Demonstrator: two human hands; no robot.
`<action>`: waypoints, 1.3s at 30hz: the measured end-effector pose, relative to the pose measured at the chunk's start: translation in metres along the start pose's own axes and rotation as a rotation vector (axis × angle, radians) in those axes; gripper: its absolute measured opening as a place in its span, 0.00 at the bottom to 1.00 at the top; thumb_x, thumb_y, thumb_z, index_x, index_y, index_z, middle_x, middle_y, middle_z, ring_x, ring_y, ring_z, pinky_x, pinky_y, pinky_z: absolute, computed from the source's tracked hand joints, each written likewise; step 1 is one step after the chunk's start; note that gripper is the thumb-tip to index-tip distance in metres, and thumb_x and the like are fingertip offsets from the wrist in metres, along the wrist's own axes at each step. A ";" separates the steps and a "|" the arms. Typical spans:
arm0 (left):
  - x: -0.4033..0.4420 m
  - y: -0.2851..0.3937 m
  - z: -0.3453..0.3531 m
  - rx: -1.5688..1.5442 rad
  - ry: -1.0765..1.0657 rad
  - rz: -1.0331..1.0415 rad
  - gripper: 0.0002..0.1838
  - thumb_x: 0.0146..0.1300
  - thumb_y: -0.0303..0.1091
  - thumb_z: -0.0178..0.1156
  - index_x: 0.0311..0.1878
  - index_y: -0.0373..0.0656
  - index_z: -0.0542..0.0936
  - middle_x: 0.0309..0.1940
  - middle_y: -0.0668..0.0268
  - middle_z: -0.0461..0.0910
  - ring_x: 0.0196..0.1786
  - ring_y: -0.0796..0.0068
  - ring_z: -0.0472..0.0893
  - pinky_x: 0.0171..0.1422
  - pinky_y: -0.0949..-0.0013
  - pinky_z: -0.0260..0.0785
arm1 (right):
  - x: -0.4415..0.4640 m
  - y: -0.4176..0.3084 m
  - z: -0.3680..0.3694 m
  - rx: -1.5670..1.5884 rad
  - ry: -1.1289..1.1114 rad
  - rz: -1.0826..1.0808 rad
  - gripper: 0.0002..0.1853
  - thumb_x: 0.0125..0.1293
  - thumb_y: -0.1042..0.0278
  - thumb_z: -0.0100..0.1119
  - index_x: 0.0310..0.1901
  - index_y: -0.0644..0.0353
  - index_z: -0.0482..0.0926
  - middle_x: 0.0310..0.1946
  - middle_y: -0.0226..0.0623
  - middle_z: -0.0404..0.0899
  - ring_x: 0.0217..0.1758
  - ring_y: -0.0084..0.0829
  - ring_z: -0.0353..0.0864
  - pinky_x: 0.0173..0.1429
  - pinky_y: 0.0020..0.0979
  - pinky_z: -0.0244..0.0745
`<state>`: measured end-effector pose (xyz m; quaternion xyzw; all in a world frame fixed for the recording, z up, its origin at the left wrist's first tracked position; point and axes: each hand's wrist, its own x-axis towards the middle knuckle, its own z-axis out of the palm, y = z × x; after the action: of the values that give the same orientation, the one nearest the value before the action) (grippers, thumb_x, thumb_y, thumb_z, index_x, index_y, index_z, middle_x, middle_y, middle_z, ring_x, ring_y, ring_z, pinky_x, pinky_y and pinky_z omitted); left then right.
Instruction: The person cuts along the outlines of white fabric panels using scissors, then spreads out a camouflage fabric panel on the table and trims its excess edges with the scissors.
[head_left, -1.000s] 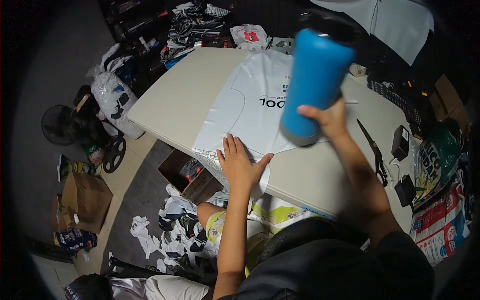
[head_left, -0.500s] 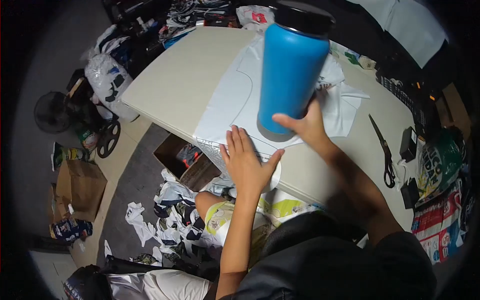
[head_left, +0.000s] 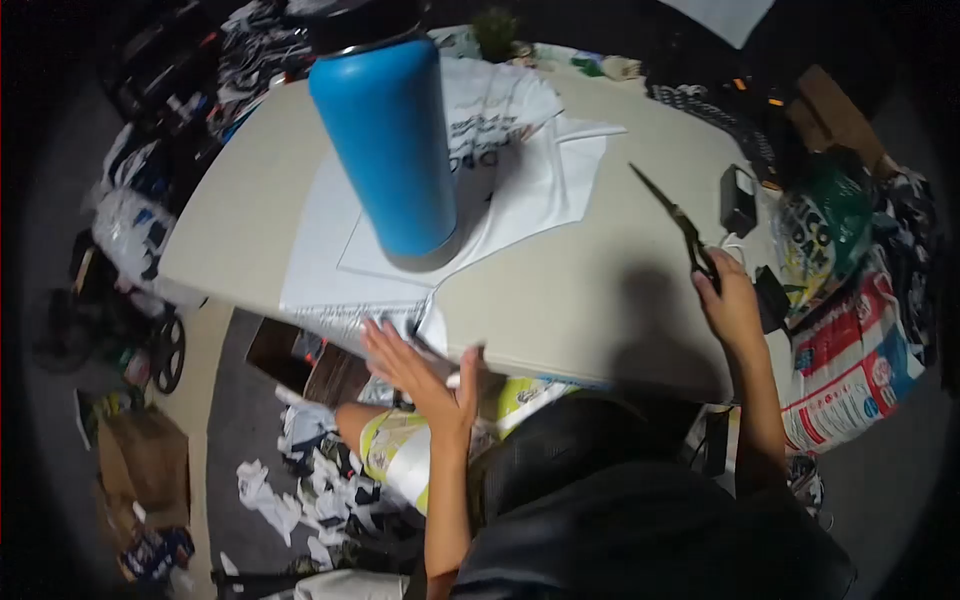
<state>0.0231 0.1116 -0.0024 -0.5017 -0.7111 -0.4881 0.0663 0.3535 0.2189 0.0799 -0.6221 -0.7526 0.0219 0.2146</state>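
Note:
A blue bottle (head_left: 390, 150) with a black lid stands on white cloth with printed lettering (head_left: 540, 170) and a cut-out white piece (head_left: 315, 235) on the table. My left hand (head_left: 425, 385) is open at the table's front edge, fingers spread, beside the cloth's overhanging printed corner (head_left: 385, 318). To the right, my right hand (head_left: 732, 308) has its thumb and fingers closed around the handles of the dark scissors (head_left: 682, 222). Their blades lie closed and point toward the far left.
The pale table (head_left: 570, 300) has a black box-shaped object (head_left: 738, 200) near its right edge. A cardboard box (head_left: 335, 375) and scattered cloth scraps (head_left: 320, 490) are below on the floor. Filled plastic bags (head_left: 830, 230) stand on the right.
My right hand has left the bottle and moved right to the scissors. My left hand has lifted off the cloth toward the table edge. The view has swung right.

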 end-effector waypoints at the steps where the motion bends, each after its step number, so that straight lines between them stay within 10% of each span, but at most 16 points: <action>1: 0.016 0.002 -0.006 0.047 0.007 -0.016 0.44 0.56 0.44 0.59 0.71 0.41 0.48 0.71 0.48 0.42 0.73 0.47 0.43 0.72 0.47 0.33 | -0.001 -0.003 0.001 0.032 -0.030 -0.024 0.21 0.60 0.66 0.51 0.54 0.67 0.70 0.52 0.50 0.73 0.55 0.45 0.71 0.60 0.34 0.64; 8: 0.151 0.017 -0.018 -0.279 0.040 0.177 0.58 0.37 0.41 0.76 0.68 0.32 0.52 0.60 0.44 0.65 0.59 0.49 0.69 0.63 0.57 0.61 | 0.007 -0.018 0.005 0.017 0.153 -0.255 0.21 0.56 0.72 0.54 0.53 0.66 0.71 0.55 0.47 0.70 0.57 0.43 0.70 0.60 0.37 0.65; 12: 0.182 0.028 0.001 -0.475 -0.079 0.145 0.56 0.32 0.42 0.78 0.64 0.34 0.56 0.52 0.46 0.71 0.52 0.51 0.74 0.56 0.58 0.67 | 0.020 -0.082 0.047 0.574 -0.068 -0.710 0.24 0.53 0.75 0.59 0.54 0.63 0.70 0.57 0.44 0.69 0.59 0.41 0.69 0.61 0.36 0.65; 17: 0.190 0.032 0.008 -0.616 -0.085 0.079 0.50 0.30 0.40 0.79 0.58 0.36 0.61 0.45 0.49 0.74 0.43 0.56 0.78 0.49 0.60 0.71 | 0.034 -0.202 0.094 0.448 -0.257 -1.362 0.25 0.59 0.56 0.54 0.55 0.61 0.69 0.58 0.41 0.67 0.61 0.36 0.65 0.65 0.37 0.58; 18: 0.193 0.031 0.006 -0.615 -0.069 0.082 0.49 0.30 0.39 0.79 0.57 0.36 0.62 0.44 0.50 0.74 0.41 0.57 0.79 0.48 0.61 0.72 | 0.042 -0.220 0.107 0.315 -0.496 -1.363 0.29 0.57 0.51 0.55 0.56 0.62 0.69 0.59 0.44 0.66 0.61 0.40 0.65 0.64 0.38 0.58; 39: 0.226 0.034 0.052 -0.579 -0.003 0.069 0.48 0.30 0.37 0.78 0.57 0.36 0.63 0.42 0.51 0.76 0.40 0.57 0.79 0.48 0.62 0.72 | 0.048 -0.243 0.132 0.374 -0.356 -1.251 0.33 0.50 0.47 0.59 0.53 0.63 0.70 0.62 0.50 0.61 0.68 0.47 0.55 0.67 0.46 0.50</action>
<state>-0.0406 0.2986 0.1244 -0.5242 -0.5250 -0.6674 -0.0640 0.0757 0.2406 0.0468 -0.0088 -0.9784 0.1256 0.1637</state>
